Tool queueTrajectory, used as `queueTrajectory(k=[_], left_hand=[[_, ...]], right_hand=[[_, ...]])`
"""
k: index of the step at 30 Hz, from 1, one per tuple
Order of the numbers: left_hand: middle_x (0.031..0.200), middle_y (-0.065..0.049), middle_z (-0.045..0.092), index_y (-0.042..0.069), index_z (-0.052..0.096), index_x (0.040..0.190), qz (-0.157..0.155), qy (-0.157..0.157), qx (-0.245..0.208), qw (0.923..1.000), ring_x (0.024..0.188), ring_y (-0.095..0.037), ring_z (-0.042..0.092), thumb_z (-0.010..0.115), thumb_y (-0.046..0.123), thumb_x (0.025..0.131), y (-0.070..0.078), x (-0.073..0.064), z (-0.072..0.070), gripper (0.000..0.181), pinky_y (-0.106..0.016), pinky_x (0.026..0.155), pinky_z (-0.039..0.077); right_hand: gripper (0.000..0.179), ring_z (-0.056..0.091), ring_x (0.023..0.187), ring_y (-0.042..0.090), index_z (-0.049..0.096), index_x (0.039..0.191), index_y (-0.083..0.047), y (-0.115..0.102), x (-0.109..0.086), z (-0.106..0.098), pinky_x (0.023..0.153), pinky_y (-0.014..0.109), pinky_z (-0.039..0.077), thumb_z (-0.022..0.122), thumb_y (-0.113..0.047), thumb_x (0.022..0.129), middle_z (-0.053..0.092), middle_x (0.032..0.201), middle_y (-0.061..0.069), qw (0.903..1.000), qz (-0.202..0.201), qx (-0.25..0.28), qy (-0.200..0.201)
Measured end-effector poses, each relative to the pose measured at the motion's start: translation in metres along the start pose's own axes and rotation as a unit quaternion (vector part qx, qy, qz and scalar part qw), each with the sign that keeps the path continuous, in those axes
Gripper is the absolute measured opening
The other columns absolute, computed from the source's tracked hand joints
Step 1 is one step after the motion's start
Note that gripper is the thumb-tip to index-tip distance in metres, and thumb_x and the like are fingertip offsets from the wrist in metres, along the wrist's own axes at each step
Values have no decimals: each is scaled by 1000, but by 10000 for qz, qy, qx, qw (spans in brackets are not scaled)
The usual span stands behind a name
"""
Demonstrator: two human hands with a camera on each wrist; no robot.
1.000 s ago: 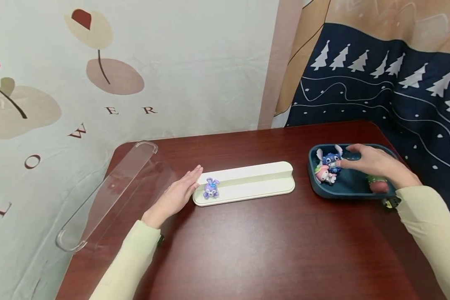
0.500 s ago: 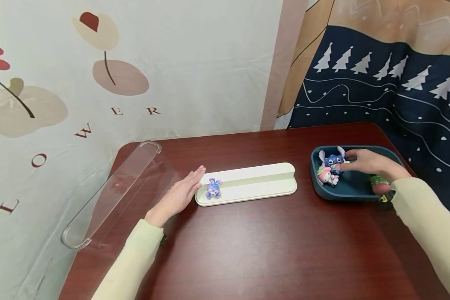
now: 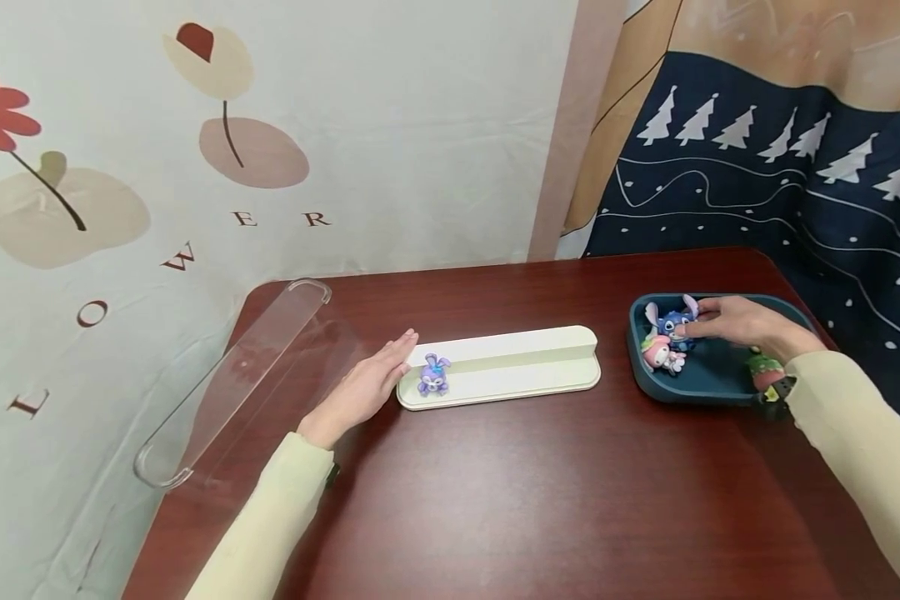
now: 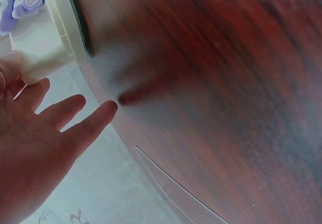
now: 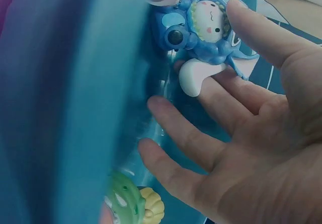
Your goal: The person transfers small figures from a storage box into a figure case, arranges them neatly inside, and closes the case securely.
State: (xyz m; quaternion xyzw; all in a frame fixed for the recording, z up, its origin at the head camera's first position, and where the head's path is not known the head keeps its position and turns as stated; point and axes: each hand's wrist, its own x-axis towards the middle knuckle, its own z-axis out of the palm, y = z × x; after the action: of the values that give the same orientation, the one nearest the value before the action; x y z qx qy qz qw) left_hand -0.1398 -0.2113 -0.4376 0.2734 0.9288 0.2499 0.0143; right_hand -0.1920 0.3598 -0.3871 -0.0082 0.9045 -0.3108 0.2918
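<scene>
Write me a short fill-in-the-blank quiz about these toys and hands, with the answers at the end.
In the head view, the purple figure sits near the ____ end of the cream stand.
The held figure, pinched by the right hand, is mainly ____.
In the head view, the tray lies to the ____ of the stand.
The number of figures in the left hand is ____.

Missing words: left; blue; right; zero.

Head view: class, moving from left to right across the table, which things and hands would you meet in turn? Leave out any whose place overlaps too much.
Clear plastic cover → left hand → purple figurine → bare right part of the cream tray → blue figurine → right hand.
</scene>
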Motion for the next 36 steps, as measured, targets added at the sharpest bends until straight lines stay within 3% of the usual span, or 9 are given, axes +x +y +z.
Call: queueTrajectory(k=[8, 14, 24, 29, 36], left_hand=[[163, -16, 38, -1, 40, 157, 28, 51, -3, 10000, 146, -34, 43, 56, 11, 107, 0, 0, 0, 54, -48, 121, 32], [163, -15, 37, 0, 40, 158, -18, 36, -82, 10000, 146, -34, 42, 56, 11, 108, 0, -1, 0, 54, -48, 121, 31], [163, -16, 37, 0, 39, 157, 10, -2, -83, 10000, 147, -33, 42, 56, 11, 108, 0, -1, 0, 54, -48, 121, 31], [163, -17, 38, -1, 39, 157, 39, 22, -94, 9999, 146, -33, 42, 56, 11, 107, 0, 0, 0, 54, -48, 121, 31], [163, -17, 38, -1, 39, 157, 8, 14, -106, 9999, 146, -34, 42, 56, 10, 107, 0, -1, -1, 54, -48, 121, 31]], right_hand=[[93, 36, 124, 56, 29, 150, 18, 5, -4, 0, 105, 74, 35, 68, -49, 98, 36, 144, 42, 9993, -165, -116, 311], [81, 41, 118, 52, 40, 143, 15, 11, -12, 2, 97, 68, 43, 69, -46, 98, 46, 136, 40, 9971, -281, -226, 676], [95, 43, 121, 58, 30, 150, 16, 15, -31, -2, 100, 71, 43, 66, -55, 98, 38, 141, 46, 9923, -53, -277, 1209], [95, 41, 121, 58, 28, 151, 15, 10, -42, -1, 101, 74, 39, 64, -56, 99, 38, 141, 45, 9888, -70, -161, 1484], [83, 38, 126, 57, 39, 151, 6, -5, -52, 7, 98, 71, 40, 64, -54, 99, 42, 144, 41, 9820, -223, 395, 1831]])
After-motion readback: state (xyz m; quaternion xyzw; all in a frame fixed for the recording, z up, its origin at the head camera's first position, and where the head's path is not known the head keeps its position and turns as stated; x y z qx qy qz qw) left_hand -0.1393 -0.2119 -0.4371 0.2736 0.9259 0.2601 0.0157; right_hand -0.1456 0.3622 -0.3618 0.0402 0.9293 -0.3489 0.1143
